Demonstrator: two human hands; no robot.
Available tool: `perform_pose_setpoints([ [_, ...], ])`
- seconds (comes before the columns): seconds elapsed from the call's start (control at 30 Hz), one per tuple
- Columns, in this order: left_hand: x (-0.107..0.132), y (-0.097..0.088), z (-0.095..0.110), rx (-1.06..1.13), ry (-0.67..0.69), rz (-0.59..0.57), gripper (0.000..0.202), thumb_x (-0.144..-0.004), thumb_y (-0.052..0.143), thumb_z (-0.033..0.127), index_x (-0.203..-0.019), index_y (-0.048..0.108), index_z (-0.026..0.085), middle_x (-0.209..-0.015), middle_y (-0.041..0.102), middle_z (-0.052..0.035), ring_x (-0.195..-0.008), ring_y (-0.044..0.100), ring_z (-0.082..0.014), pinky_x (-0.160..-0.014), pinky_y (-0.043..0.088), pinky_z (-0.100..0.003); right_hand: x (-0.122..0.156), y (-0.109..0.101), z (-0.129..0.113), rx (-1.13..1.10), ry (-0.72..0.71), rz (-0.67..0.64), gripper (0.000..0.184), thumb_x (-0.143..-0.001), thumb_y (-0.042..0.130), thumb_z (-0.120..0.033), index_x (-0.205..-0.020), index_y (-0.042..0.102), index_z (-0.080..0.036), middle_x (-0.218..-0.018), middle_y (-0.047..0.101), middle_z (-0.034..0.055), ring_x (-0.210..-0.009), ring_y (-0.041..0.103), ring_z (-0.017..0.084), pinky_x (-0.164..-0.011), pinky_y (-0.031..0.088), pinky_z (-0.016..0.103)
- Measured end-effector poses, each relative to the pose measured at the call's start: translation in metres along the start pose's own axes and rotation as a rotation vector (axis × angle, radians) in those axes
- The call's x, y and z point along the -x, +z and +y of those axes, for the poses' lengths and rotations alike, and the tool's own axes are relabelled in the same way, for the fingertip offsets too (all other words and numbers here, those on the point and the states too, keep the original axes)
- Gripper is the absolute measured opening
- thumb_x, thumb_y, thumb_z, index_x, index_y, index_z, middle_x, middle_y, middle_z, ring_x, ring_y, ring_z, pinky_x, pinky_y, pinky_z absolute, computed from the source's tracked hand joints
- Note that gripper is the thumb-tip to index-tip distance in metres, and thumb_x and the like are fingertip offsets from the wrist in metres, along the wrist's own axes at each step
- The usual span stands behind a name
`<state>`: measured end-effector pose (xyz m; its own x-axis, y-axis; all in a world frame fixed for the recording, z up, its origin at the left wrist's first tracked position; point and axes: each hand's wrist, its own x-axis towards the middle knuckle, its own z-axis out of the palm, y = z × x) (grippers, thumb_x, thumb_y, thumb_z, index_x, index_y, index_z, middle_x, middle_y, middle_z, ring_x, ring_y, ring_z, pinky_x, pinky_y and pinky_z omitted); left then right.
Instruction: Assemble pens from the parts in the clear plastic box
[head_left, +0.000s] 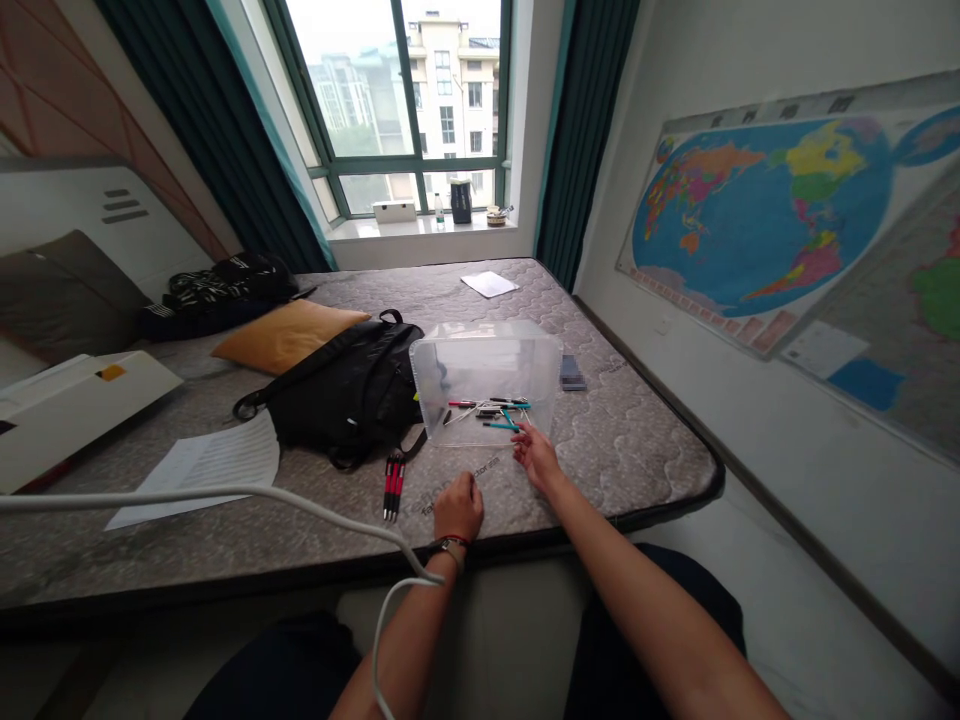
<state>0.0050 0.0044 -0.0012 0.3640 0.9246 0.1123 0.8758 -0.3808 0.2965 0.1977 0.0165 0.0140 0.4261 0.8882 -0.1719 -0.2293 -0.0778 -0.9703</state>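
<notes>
A clear plastic box (487, 352) lies on its side on the mattress, its open side facing me. Inside it is a loose scatter of pens, among them a red pen (461, 404) and several teal and dark ones. My right hand (537, 460) is at the box's lower front edge, fingertips closed on the end of a teal pen (498, 426). Near the mattress edge rests my left hand (459, 508), curled into a fist; whatever is in it, if anything, is hidden. Left of that fist, several red-and-black pens (394, 487) lie side by side.
A black backpack (345, 390) sits against the box's left side, with a yellow pillow (289, 335) behind it. Printed paper (206, 462) and a white carton (82, 410) lie at left. A white cable (300, 500) crosses in front. A dark flat item (572, 373) lies right of the box.
</notes>
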Motion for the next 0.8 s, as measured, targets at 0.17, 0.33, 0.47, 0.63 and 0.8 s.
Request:
perform_pose_setpoints([
  [0.17,-0.001,0.0,0.001,0.015,-0.002,-0.013,0.018,-0.095,0.041,0.026,-0.101,0.057,0.021,-0.093,0.069,-0.0067,-0.084,0.063,-0.0206,-0.071,0.036,-0.03,0.012,-0.007,0.02,0.224,-0.037,0.073,0.033,-0.083,0.052,-0.051,-0.074,0.057,-0.019,-0.053,0.056,-0.0014,-0.042,0.045,0.012,-0.045,0.036,0.023],
  [0.33,0.0,0.002,0.0,0.03,0.004,0.01,0.017,-0.094,0.042,0.026,-0.101,0.057,0.021,-0.093,0.069,-0.0065,-0.083,0.063,-0.021,-0.071,0.036,-0.03,0.036,0.004,0.041,0.634,-0.217,0.085,0.025,-0.085,0.055,-0.037,-0.068,0.059,-0.019,-0.065,0.063,0.0032,-0.063,0.056,0.015,-0.059,0.035,0.024],
  [0.47,0.001,0.0,0.0,0.05,0.01,0.013,0.015,-0.093,0.043,0.024,-0.099,0.057,0.021,-0.093,0.069,-0.0065,-0.083,0.063,-0.0206,-0.071,0.036,-0.03,0.041,0.012,0.042,1.1,-0.372,0.092,0.027,-0.095,0.044,-0.029,-0.078,0.061,-0.019,-0.076,0.069,0.0063,-0.071,0.061,0.017,-0.064,0.032,0.026],
  [0.63,0.002,-0.004,0.001,0.081,-0.003,0.002,0.014,-0.093,0.044,0.022,-0.098,0.058,0.021,-0.092,0.069,-0.0068,-0.084,0.063,-0.0199,-0.072,0.036,-0.029,0.043,0.013,0.04,1.244,-0.403,0.083,0.027,-0.099,0.041,-0.028,-0.082,0.06,-0.019,-0.081,0.07,0.0063,-0.073,0.063,0.017,-0.064,0.03,0.026],
  [0.8,0.004,-0.009,-0.009,0.144,0.093,-0.018,0.014,-0.092,0.046,0.022,-0.096,0.059,0.022,-0.09,0.069,-0.0041,-0.084,0.063,-0.0179,-0.073,0.038,-0.027,0.042,0.015,0.042,1.303,-0.385,0.09,0.028,-0.101,0.038,-0.027,-0.085,0.06,-0.02,-0.084,0.07,0.0065,-0.072,0.064,0.017,-0.062,0.029,0.027],
])
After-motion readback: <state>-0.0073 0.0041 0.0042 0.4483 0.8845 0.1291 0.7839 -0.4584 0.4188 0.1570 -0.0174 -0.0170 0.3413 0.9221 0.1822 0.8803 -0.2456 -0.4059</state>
